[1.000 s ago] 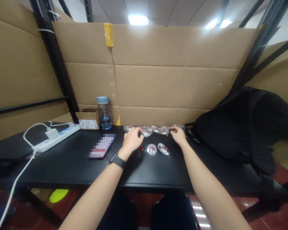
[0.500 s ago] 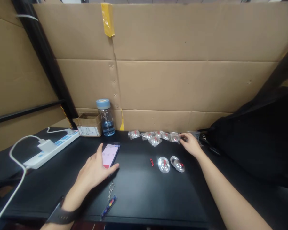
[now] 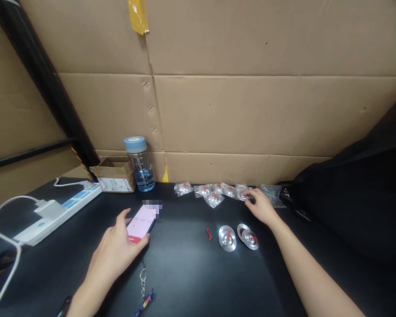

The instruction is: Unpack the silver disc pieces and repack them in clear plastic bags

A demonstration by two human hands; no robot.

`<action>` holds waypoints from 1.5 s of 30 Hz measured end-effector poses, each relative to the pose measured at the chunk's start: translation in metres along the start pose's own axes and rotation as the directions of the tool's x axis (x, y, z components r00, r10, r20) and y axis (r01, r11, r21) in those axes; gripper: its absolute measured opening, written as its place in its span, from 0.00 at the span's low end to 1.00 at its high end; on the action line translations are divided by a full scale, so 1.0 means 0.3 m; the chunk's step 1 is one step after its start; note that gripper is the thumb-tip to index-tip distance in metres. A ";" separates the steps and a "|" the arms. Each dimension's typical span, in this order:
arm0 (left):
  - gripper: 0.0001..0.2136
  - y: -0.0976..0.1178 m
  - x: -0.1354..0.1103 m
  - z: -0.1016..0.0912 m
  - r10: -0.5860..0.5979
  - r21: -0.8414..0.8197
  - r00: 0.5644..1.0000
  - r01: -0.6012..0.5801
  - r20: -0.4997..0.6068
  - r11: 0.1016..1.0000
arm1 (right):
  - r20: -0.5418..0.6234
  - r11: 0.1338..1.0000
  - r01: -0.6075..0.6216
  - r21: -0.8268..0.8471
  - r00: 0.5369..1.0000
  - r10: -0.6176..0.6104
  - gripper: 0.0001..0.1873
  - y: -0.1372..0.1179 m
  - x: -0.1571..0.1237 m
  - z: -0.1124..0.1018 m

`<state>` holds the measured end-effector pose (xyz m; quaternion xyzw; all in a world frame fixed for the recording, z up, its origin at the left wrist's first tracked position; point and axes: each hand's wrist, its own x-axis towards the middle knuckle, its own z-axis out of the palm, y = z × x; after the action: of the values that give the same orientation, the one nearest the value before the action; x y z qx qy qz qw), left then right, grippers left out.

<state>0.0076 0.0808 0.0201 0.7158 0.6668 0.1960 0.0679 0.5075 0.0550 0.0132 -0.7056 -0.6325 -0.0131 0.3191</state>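
My left hand (image 3: 114, 251) curls around the lower part of a phone (image 3: 145, 218), thumb at one edge and fingers at the other. A timer-like display with a red strip shows on its screen. At the back of the table, the fingertips of my right hand (image 3: 259, 204) close on a plastic-wrapped finger cymbal (image 3: 241, 192), the rightmost in a row of wrapped cymbals (image 3: 214, 198). Unwrapped shiny cymbals lie nearer: one single cymbal (image 3: 227, 238) with a red strap, and two overlapping cymbals (image 3: 251, 240). A loose red loop (image 3: 209, 234) lies beside them.
A keychain (image 3: 145, 301) lies near the front edge. At back left stand a bottle (image 3: 141, 167) and a small carton (image 3: 115, 176), with a white power strip (image 3: 66, 215) beside them. A clear bag (image 3: 272, 196) and black fabric (image 3: 356, 189) are at right.
The view has moved nearer and tilted down. My left hand has closed in around the phone's lower edges. My right hand stays at the same wrapped cymbal.
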 end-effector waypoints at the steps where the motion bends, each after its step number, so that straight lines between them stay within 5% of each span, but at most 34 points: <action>1: 0.42 -0.017 0.014 0.005 -0.015 -0.003 1.000 0.015 -0.013 1.000 | -0.003 0.999 -0.006 -0.033 1.000 0.006 0.15 -0.018 -0.004 0.005; 9: 0.45 -0.156 0.151 0.053 -0.087 -0.023 0.991 0.085 -0.098 0.996 | -0.056 0.986 -0.093 -0.139 0.995 0.086 0.28 -0.073 -0.031 -0.006; 13: 0.47 -0.169 0.162 0.051 -0.124 -0.060 0.989 0.120 -0.078 0.991 | 0.023 0.985 -0.131 -0.109 0.991 0.134 0.30 -0.058 -0.028 -0.002; 19: 0.46 -0.140 0.114 0.027 -0.123 -0.022 0.974 0.121 -0.191 0.992 | 0.073 0.973 -0.174 -0.152 0.980 0.187 0.23 -0.079 -0.022 0.007; 22: 0.40 -0.075 0.075 0.007 -0.045 0.069 0.954 0.069 -0.298 0.995 | 0.074 0.964 -0.183 -0.191 0.977 0.200 0.24 -0.087 -0.025 -0.001; 25: 0.27 0.054 0.051 -0.019 0.108 0.107 0.889 -0.067 -0.446 0.992 | 0.116 0.961 -0.160 -0.225 0.975 0.189 0.28 -0.088 -0.031 -0.018; 30: 0.17 0.368 0.103 -0.064 0.469 -0.025 0.781 -0.524 -0.413 0.851 | 0.178 0.944 -0.122 -0.306 0.967 0.183 0.35 -0.100 -0.051 -0.053; 33: 0.14 0.542 0.150 -0.027 0.537 -0.210 0.717 -0.666 -0.445 0.716 | 0.188 0.933 -0.098 -0.346 0.967 0.171 0.35 -0.118 -0.075 -0.067; 35: 0.12 0.616 0.162 0.041 0.516 -0.296 0.728 -0.668 -0.452 0.683 | 0.169 0.932 -0.095 -0.350 0.972 0.162 0.32 -0.131 -0.093 -0.069; 40: 0.11 0.657 0.138 0.222 0.581 -0.379 0.737 -0.676 -0.345 0.632 | 0.128 0.962 -0.105 -0.251 0.982 0.141 0.26 -0.132 -0.113 -0.064; 45: 0.09 0.628 0.133 0.226 0.717 -0.527 0.688 -0.654 -0.116 0.542 | 0.049 0.994 0.025 0.105 0.998 -0.030 0.19 -0.118 -0.086 -0.081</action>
<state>0.2088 0.1119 0.0331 0.8804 0.2466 0.3415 0.2179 0.4799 0.0206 0.0370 -0.6793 -0.6498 0.0334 0.3393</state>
